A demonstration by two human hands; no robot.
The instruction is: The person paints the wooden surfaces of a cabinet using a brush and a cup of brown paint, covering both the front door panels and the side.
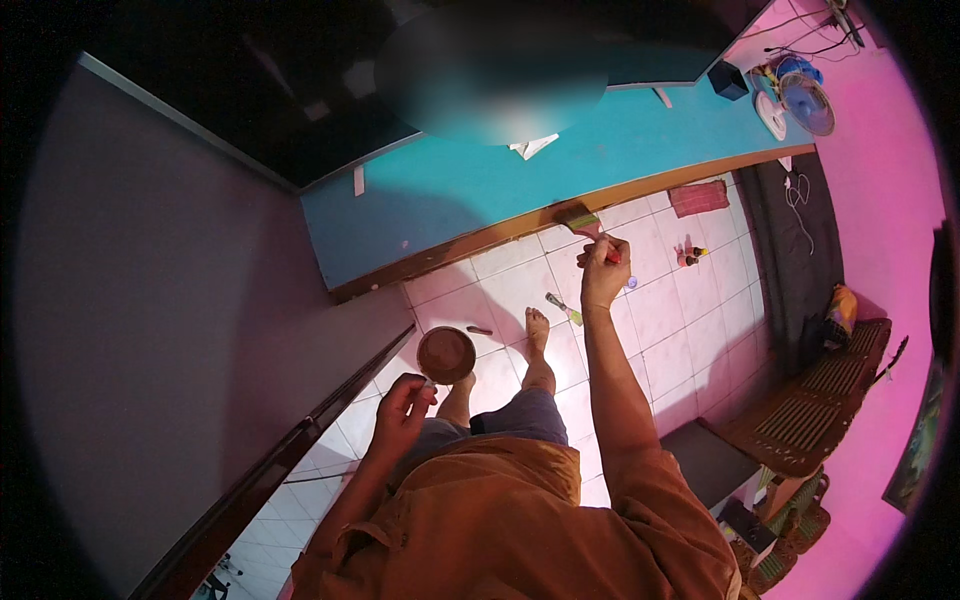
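My right hand (606, 271) is closed around the red handle of a flat paintbrush (581, 221). The brush's bristles lie at the brown front edge (510, 227) of a blue-topped shelf or counter; whether they touch it I cannot tell. My left hand (405, 409) pinches the handle of a round pan or cup (446, 354) with brown contents, held low above the floor near my foot. A second brush or scraper (564, 308) with a greenish end lies on the white tiles between my right forearm and my foot.
Small bottles (688, 256) and a red cloth (698, 199) are on the tiled floor at the right. A dark slim object (479, 330) lies near the pan. A grey wall (150, 285) rises at the left. A fan (804, 105) stands on the blue top; a wooden bench (814, 397) is at the right.
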